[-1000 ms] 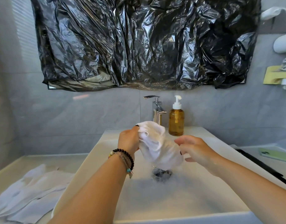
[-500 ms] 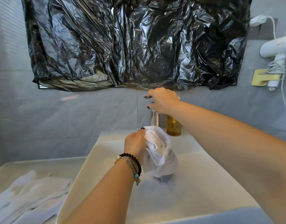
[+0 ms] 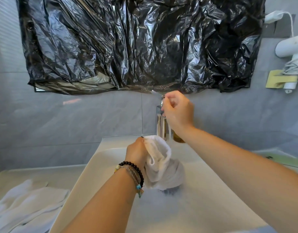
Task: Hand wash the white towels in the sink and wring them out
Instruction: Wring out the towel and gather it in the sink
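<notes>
Her left hand [image 3: 136,153] grips the white towel [image 3: 161,163] hanging below the faucet [image 3: 159,121]; her right hand [image 3: 177,111] curls round its lever

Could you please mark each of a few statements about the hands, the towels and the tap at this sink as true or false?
1. The left hand grips a bunched white towel over the sink. True.
2. The right hand rests on the rim of the sink. False: it is raised at the tap lever, fingers curled at it.
3. More white towels lie on the counter to the left of the sink. True.
4. The mirror above the sink is uncovered. False: black plastic sheeting hangs on the wall there.
5. The amber soap bottle stands in plain view. False: the right wrist hides most of it.
</notes>
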The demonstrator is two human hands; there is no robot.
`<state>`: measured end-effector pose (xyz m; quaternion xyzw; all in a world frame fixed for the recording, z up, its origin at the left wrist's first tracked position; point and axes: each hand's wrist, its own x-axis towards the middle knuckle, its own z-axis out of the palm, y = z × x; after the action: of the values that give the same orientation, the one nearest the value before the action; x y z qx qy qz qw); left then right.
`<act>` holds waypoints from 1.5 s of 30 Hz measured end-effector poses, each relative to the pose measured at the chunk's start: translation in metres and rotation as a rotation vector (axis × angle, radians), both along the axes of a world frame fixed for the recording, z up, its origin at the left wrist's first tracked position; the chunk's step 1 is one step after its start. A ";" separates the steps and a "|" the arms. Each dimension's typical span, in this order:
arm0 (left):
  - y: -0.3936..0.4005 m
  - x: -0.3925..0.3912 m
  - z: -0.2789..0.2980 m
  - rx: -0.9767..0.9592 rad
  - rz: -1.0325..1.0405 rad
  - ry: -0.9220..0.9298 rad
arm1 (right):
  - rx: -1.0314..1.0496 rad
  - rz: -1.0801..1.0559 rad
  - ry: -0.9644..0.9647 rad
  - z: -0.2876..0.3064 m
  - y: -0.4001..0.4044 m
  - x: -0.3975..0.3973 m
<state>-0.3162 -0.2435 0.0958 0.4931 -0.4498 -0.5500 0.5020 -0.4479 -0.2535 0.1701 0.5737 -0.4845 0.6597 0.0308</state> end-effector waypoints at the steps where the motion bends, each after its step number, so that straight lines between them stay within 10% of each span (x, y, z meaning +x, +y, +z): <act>1: -0.002 0.002 0.000 0.009 0.008 -0.005 | -0.007 0.040 -0.196 -0.017 0.013 0.004; 5: -0.007 0.007 0.007 -0.016 0.026 -0.091 | 0.505 0.186 -0.967 -0.053 0.010 0.003; 7: -0.006 0.007 0.016 -0.068 0.020 -0.188 | 0.765 0.327 -1.039 -0.058 0.000 0.001; 19: -0.024 -0.029 0.035 -0.460 -0.060 -0.889 | 0.837 0.083 -0.596 -0.063 -0.020 0.003; 26: -0.041 -0.049 0.027 -0.091 0.009 -0.355 | 0.700 0.152 0.128 -0.078 0.028 -0.026; 29: -0.042 -0.058 0.023 -0.175 -0.001 -0.302 | 0.701 0.074 0.132 -0.078 0.025 -0.049; 34: -0.030 -0.036 0.004 -0.457 0.080 -0.810 | 0.549 -0.043 0.060 -0.062 0.025 -0.069; 40: -0.017 -0.026 -0.054 -0.377 -0.528 -1.223 | 0.382 -0.275 0.238 -0.043 0.049 -0.072; 45: -0.009 -0.054 -0.076 -0.527 -0.819 -1.527 | 0.690 -0.237 0.429 -0.060 0.053 -0.084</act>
<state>-0.3705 -0.2528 0.0201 0.3942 -0.9120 -0.0879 -0.0713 -0.5314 -0.2006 0.1096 0.6150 -0.7222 0.3163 0.0128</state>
